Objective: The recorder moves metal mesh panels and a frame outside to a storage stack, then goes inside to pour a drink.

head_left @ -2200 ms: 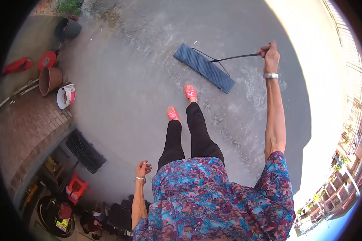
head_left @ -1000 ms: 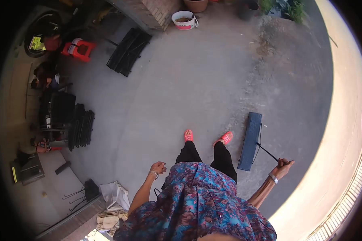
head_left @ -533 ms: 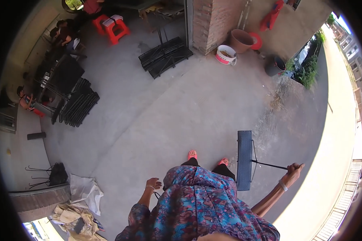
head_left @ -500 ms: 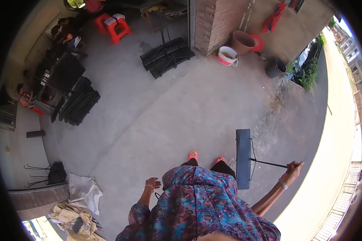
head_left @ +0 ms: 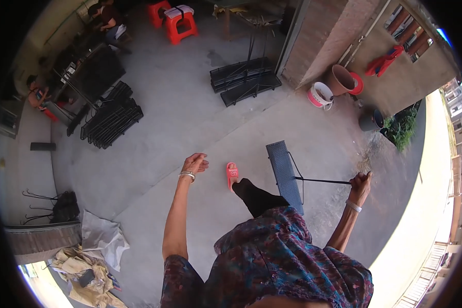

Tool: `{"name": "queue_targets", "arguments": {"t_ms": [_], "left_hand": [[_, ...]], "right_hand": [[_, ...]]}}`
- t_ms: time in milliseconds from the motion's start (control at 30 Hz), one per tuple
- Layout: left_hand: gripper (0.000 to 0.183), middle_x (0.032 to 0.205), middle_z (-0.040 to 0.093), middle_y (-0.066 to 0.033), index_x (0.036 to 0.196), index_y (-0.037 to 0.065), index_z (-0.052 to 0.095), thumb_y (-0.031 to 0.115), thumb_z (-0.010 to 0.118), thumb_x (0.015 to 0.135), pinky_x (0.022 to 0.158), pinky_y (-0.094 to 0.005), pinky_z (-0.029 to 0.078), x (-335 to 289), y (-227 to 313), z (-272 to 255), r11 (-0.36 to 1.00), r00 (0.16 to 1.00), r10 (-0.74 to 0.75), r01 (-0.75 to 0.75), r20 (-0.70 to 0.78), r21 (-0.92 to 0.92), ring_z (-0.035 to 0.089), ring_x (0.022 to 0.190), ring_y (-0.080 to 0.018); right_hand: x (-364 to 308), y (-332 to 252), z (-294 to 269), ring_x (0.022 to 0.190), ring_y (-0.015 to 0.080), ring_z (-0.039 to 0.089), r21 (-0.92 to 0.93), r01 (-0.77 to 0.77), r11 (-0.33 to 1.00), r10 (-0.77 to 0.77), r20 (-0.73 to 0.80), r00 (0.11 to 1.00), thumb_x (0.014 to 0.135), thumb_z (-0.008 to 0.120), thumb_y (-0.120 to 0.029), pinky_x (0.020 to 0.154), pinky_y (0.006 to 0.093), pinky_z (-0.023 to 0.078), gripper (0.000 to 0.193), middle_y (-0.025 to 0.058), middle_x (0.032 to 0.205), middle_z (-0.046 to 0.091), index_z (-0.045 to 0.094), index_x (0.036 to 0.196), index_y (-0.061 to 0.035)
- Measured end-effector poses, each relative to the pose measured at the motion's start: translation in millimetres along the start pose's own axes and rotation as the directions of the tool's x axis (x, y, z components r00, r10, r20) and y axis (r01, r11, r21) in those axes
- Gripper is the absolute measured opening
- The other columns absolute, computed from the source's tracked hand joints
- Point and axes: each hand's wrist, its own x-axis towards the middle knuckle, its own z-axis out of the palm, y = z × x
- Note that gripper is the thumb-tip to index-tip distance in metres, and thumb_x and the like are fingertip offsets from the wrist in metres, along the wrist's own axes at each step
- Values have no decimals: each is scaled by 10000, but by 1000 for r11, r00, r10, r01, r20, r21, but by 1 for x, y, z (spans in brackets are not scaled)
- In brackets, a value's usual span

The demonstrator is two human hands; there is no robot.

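My right hand (head_left: 360,188) is wrapped round the end of a thin black rod. That rod runs left to a long, dark blue-grey perforated metal panel (head_left: 284,174) with a bent wire brace along its side, held off to my right. Away from everything, my left hand (head_left: 195,164) is stretched forward over the floor, fingers loosely bent and apart, nothing in it. A bracelet is on the left wrist and a metal band on the right one.
Black metal racks (head_left: 246,79) lie stacked ahead, and more (head_left: 113,120) at left near two seated people. Red stools (head_left: 181,28) stand beyond. Buckets (head_left: 321,96) sit by the brick pillar (head_left: 321,41). Sacks (head_left: 105,238) and black wire-handled pieces (head_left: 64,207) lie at left.
My left hand has swung forward from beside my body. The racks and buckets sit lower and farther right in view. The panel stays in my right hand, now tilted.
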Motion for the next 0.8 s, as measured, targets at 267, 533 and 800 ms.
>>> {"name": "queue_targets", "arguments": {"t_ms": [267,533,800], "left_hand": [[244,770,633,-78,982,78,572,288,551,859,559,-252,479,79,19,-169,988,916,-78,18,-393,-154,607,634,-139],[271,757,628,-187,988,50,552,243,568,800,485,-384,520,-77,-184,-231,522,512,-851,849,-121,-78,613,549,-275],[295,790,629,-191,1021,61,550,252,569,797,515,-396,533,22,-144,-367,598,546,-802,736,-242,-319,629,596,-277]], "right_hand": [[9,60,231,463,86,356,33,-169,985,163,131,978,891,485,-363,434,221,336,335,8,593,431,476,723,-73],[-13,59,437,449,80,316,-227,17,974,51,290,956,894,483,-365,448,240,332,343,-9,563,396,455,695,-87],[-48,57,625,474,75,327,-232,53,971,26,327,945,901,486,-311,476,239,342,276,-15,585,401,461,733,-95]]}}
